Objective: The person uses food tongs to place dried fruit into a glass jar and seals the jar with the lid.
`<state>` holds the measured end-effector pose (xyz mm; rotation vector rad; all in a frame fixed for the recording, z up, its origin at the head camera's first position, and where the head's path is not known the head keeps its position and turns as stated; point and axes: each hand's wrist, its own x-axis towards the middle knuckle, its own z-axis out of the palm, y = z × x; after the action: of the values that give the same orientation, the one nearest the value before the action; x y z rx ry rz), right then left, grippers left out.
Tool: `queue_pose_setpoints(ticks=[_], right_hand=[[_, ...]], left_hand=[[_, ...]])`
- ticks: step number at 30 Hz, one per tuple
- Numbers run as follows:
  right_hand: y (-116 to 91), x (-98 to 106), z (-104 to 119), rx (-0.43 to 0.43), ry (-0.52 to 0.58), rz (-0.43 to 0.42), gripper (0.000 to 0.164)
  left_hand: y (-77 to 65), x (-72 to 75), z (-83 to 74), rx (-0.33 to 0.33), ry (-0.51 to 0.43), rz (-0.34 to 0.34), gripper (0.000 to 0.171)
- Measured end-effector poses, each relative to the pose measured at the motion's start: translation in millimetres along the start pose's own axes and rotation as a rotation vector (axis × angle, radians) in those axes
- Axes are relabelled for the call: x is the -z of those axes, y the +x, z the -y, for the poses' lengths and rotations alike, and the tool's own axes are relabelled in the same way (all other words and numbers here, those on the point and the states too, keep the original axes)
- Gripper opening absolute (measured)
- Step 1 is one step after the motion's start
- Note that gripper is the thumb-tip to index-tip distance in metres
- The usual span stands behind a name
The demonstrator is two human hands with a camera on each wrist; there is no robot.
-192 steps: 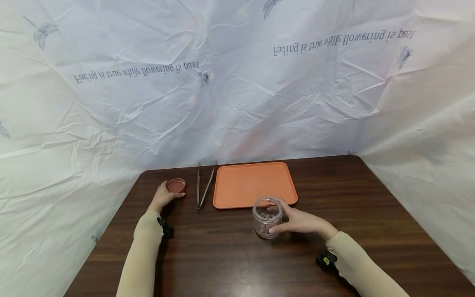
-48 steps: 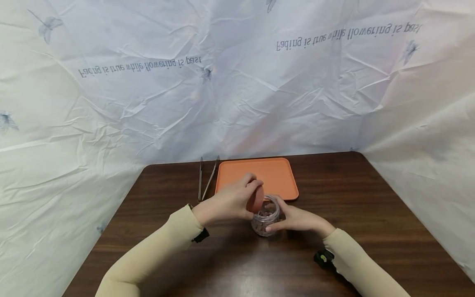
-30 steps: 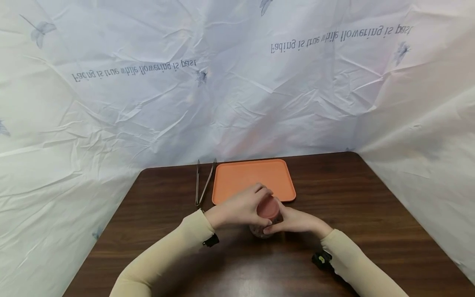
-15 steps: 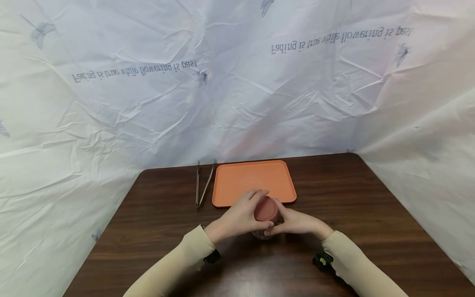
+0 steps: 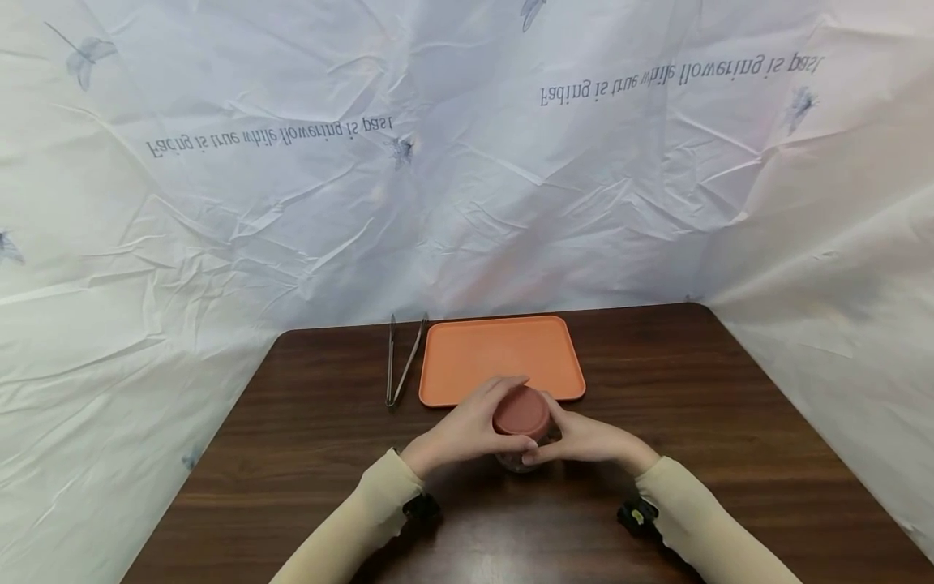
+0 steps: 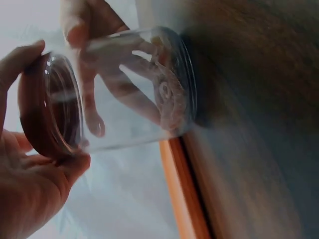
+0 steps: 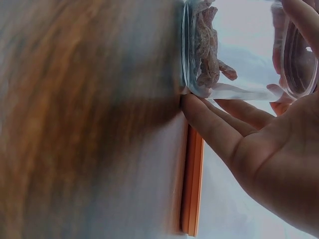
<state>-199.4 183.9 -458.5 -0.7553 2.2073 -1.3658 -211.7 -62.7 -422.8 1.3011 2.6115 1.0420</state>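
A clear jar [image 7: 244, 55] stands upright on the table, with wrinkled, brownish-pink dried pieces [image 7: 207, 50] lying at its bottom. Its reddish-brown round lid [image 5: 522, 412] sits over the mouth; whether the thread is engaged cannot be seen. My left hand [image 5: 467, 430] grips the lid's rim between thumb and fingers, from the left. From the right, my right hand [image 5: 591, 440] holds the jar's side, thumb in front and fingers behind. In the head view the two thumbs nearly meet and the hands hide most of the jar.
Behind the hands lies an orange tray [image 5: 503, 357] on the dark wooden table [image 5: 730, 422]. Metal tongs [image 5: 397, 377] lie spread just left of it. A white printed cloth [image 5: 467, 203] hangs along the back and sides.
The left hand has picked the lid up from the table's left side and brought it over onto the jar. The lid has turned from tilted to level. The right hand stays at the jar.
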Motion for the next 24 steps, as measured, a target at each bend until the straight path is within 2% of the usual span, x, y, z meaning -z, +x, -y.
queue_pose_setpoints(ticks=[6, 14, 19, 24], right_hand=[[0, -1, 2, -0.001, 0.005, 0.017, 0.096], [-1, -1, 2, -0.021, 0.012, 0.0, 0.098], [0, 0, 2, -0.024, 0.012, -0.002, 0.098], [1, -1, 2, -0.021, 0.02, 0.001, 0.099]], left_hand=[[-2.4, 1.4, 13.4, 0.002, -0.086, 0.014, 0.094], [-6.8, 10.0, 30.1, 0.029, -0.241, 0.07, 0.094], [-14.8, 15.7, 36.8, 0.037, -0.275, 0.067, 0.082], [-18.5, 20.5, 39.2, 0.007, -0.248, 0.064, 0.072]])
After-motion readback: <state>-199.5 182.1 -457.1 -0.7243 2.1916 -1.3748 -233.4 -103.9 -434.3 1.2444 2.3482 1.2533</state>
